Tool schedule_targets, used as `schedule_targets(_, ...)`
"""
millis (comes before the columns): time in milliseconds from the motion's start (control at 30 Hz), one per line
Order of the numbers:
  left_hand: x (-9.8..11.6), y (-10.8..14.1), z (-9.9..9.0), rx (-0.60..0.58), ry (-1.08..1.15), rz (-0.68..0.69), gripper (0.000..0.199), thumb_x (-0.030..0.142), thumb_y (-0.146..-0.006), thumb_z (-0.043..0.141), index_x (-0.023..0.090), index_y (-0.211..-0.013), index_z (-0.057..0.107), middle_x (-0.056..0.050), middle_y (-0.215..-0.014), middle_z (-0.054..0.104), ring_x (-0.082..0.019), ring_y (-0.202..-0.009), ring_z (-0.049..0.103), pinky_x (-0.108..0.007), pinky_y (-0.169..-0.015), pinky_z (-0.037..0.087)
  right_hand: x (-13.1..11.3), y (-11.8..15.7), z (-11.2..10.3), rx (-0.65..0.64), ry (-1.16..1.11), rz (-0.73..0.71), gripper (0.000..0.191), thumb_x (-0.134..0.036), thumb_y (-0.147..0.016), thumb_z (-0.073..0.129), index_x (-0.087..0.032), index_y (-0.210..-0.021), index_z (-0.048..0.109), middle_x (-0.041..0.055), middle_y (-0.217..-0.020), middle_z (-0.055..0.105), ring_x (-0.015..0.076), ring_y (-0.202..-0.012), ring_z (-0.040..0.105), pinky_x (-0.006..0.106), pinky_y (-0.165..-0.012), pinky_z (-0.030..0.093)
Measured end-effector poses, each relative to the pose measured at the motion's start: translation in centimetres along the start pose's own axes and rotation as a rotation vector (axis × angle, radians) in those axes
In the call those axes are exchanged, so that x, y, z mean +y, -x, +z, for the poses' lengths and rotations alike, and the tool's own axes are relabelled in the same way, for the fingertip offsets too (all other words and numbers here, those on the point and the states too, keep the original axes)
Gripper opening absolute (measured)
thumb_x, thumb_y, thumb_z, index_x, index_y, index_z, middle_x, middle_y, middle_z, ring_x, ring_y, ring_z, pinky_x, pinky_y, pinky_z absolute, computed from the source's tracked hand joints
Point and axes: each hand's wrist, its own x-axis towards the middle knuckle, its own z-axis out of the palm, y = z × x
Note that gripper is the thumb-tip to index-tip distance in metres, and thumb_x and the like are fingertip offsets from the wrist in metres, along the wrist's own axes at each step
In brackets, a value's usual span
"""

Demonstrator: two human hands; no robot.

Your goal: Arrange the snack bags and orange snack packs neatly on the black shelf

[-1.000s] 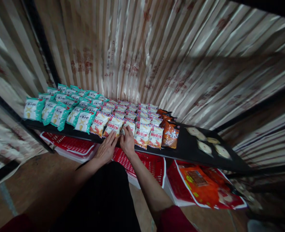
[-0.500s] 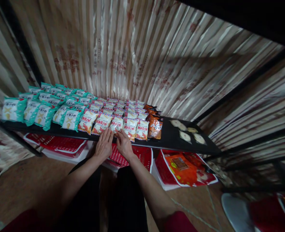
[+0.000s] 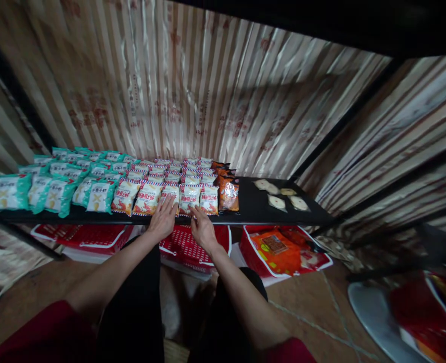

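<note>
Rows of white-and-orange snack bags [image 3: 147, 198] with striped edges stand on a black shelf [image 3: 261, 216]. My left hand [image 3: 163, 218] lies with fingers stretched against the front of one bag in the first row. Just right of it, my right hand [image 3: 203, 227] has its fingertips at the lower edge of another front bag [image 3: 189, 198], fingers partly spread. Neither hand grips a bag. Teal-and-white snack bags [image 3: 58, 195] fill the shelf's left end, and orange bags [image 3: 228, 194] form a short row to the right.
Several flat pale packets [image 3: 277, 202] lie on the shelf's right part. Below are red baskets [image 3: 192, 247], one holding an orange package [image 3: 278, 250]. A striped curtain [image 3: 151, 75] hangs behind. A grey stool-like surface [image 3: 374, 317] and another red basket stand at the lower right.
The view has shifted, so the shelf appears further left and more level. My hands have moved slightly apart; the left now rests higher on a bag, its fingers more spread.
</note>
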Motion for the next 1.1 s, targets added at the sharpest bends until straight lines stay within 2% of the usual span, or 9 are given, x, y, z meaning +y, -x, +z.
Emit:
schedule_targets(100, 0.8, -0.8, -0.4, 0.024, 0.04, -0.012, 0.045, 0.01, -0.079, 0.041, 0.006, -0.123, 0.052, -0.02, -0.143, 0.036, -0.03, -0.139, 0.014, -0.051, -0.109, 0.027, 0.4, 0.6, -1.5, 0.026, 0.016, 0.03, 0.046, -0.009, -0.079, 0.043, -0.015, -0.123, 0.056, 0.0117, -0.133, 0.051, 0.021, -0.128, 0.043, 0.039, -0.108, 0.035)
schedule_targets(233, 2.9, -1.7, 0.4, -0.007, 0.113, 0.049, 0.045, 0.008, -0.08, 0.038, 0.008, -0.123, 0.052, -0.018, -0.14, 0.041, -0.027, -0.139, 0.019, -0.048, -0.107, 0.033, 1.7, 2.0, -2.9, 0.052, 0.033, 0.085, 0.043, -0.008, -0.079, 0.043, -0.01, -0.12, 0.058, 0.0147, -0.13, 0.054, 0.0212, -0.125, 0.047, 0.037, -0.107, 0.035)
schedule_targets(400, 4.8, -2.5, 1.5, -0.097, 0.14, 0.136, 0.052, 0.005, -0.077, 0.041, 0.008, -0.128, 0.047, -0.017, -0.144, 0.035, -0.025, -0.139, 0.016, -0.046, -0.109, 0.03, 3.9, 4.3, -4.0, 0.061, 0.069, 0.175, 0.042, -0.009, -0.08, 0.042, -0.005, -0.118, 0.059, 0.0178, -0.129, 0.054, 0.0218, -0.122, 0.05, 0.035, -0.105, 0.038)
schedule_targets(533, 5.4, -3.0, 2.0, -0.128, 0.149, 0.165, 0.059, 0.004, -0.074, 0.042, 0.013, -0.132, 0.043, -0.012, -0.148, 0.029, -0.024, -0.14, 0.013, -0.047, -0.109, 0.029, 4.9, 4.6, -4.6, 0.064, 0.084, 0.225, 0.042, -0.009, -0.08, 0.042, -0.006, -0.118, 0.058, 0.0173, -0.129, 0.054, 0.0222, -0.121, 0.051, 0.036, -0.105, 0.039)
schedule_targets(700, 5.2, -3.5, 2.4, -0.132, 0.118, 0.164, 0.055, 0.005, -0.076, 0.041, 0.01, -0.131, 0.044, -0.015, -0.147, 0.03, -0.025, -0.14, 0.014, -0.044, -0.109, 0.03, 5.4, 3.6, -5.1, 0.096, 0.056, 0.227, 0.044, -0.009, -0.078, 0.043, -0.014, -0.119, 0.058, 0.0109, -0.128, 0.056, 0.0196, -0.121, 0.051, 0.037, -0.106, 0.038)
schedule_targets(800, 4.5, -3.8, 2.4, -0.129, 0.094, 0.171, 0.052, 0.004, -0.076, 0.04, 0.005, -0.128, 0.046, -0.019, -0.145, 0.032, -0.027, -0.139, 0.016, -0.042, -0.11, 0.028, 5.4, 3.1, -5.3, 0.089, 0.044, 0.229, 0.045, -0.009, -0.077, 0.044, -0.014, -0.119, 0.058, 0.0102, -0.127, 0.057, 0.0192, -0.121, 0.051, 0.036, -0.106, 0.037)
schedule_targets(933, 3.3, -4.0, 2.3, -0.138, 0.068, 0.187, 0.053, 0.006, -0.077, 0.04, 0.006, -0.129, 0.045, -0.017, -0.146, 0.032, -0.028, -0.139, 0.017, -0.044, -0.11, 0.03, 5.6, 1.9, -5.5, 0.064, 0.04, 0.24, 0.046, -0.008, -0.078, 0.044, -0.01, -0.123, 0.055, 0.0127, -0.129, 0.055, 0.0199, -0.122, 0.049, 0.034, -0.107, 0.037)
schedule_targets(1100, 2.6, -4.3, 2.2, -0.111, 0.08, 0.194, 0.052, 0.006, -0.076, 0.038, 0.006, -0.128, 0.046, -0.017, -0.144, 0.036, -0.026, -0.138, 0.021, -0.044, -0.109, 0.032, 6.4, -0.4, -5.0, 0.091, -0.008, 0.242, 0.052, -0.007, -0.077, 0.046, -0.012, -0.128, 0.05, 0.0124, -0.138, 0.046, 0.0208, -0.131, 0.039, 0.037, -0.11, 0.031)
